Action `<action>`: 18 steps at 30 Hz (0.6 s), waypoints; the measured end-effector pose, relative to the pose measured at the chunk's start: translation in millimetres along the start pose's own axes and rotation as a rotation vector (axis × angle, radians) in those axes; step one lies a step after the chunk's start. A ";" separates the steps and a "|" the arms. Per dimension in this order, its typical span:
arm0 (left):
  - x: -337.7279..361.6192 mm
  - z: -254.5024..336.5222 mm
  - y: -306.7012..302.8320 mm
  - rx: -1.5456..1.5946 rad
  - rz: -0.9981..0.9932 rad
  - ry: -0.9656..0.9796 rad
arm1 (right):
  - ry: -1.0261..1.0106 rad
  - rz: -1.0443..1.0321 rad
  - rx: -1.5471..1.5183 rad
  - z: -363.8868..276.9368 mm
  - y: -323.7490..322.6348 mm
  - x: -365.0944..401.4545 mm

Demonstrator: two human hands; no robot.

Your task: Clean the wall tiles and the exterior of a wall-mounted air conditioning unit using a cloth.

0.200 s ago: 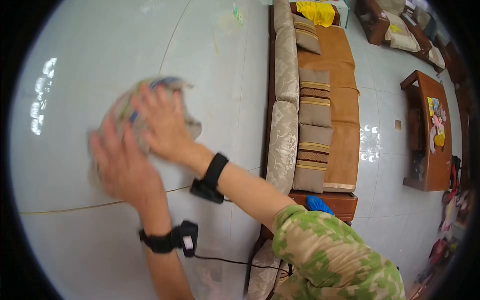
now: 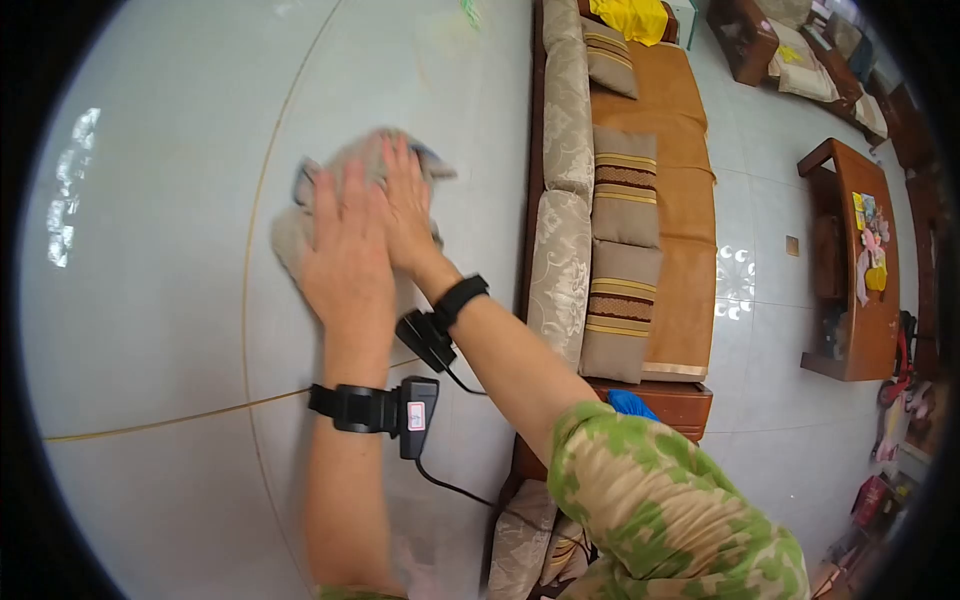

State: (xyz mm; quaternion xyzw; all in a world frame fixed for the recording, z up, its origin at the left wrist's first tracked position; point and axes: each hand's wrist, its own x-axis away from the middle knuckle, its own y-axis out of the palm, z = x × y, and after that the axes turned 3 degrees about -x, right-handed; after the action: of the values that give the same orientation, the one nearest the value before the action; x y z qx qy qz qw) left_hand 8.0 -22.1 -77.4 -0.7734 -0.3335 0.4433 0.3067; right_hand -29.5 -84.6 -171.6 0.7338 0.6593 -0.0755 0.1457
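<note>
A crumpled greyish cloth with blue patches lies on a pale glossy tiled surface, blurred by motion. My left hand presses flat on it, fingers stretched toward the top of the view. Beside it, partly overlapped, my right hand also lies flat on the cloth with its fingers extended. Both palms are hidden, and much of the cloth is covered by the hands. Each wrist carries a black strap with a small black box and a cable.
A long sofa with patterned back cushions and striped pillows stands to the right of the hands. Farther right is a wooden table with small colourful items. A yellow cloth lies at the sofa's far end.
Both hands and the cloth have moved right and slightly up across the tiles. The hands are now closer together.
</note>
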 end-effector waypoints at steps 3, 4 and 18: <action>67.0 13.6 13.1 -0.113 -0.273 0.172 | 0.134 -0.023 -0.045 62.0 11.3 79.6; 94.6 17.9 12.5 -0.110 -0.328 0.179 | 0.112 -0.030 -0.074 78.7 15.4 111.1; 213.6 -45.8 -255.2 -0.836 -0.348 -0.127 | -0.191 -0.314 -0.047 -141.6 52.2 244.4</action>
State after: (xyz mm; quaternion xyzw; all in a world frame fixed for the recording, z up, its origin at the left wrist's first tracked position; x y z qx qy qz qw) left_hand 68.7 288.3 35.5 -0.7346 -0.6270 0.2588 0.0172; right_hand 39.8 186.3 -105.7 0.6078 0.7504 -0.1515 0.2111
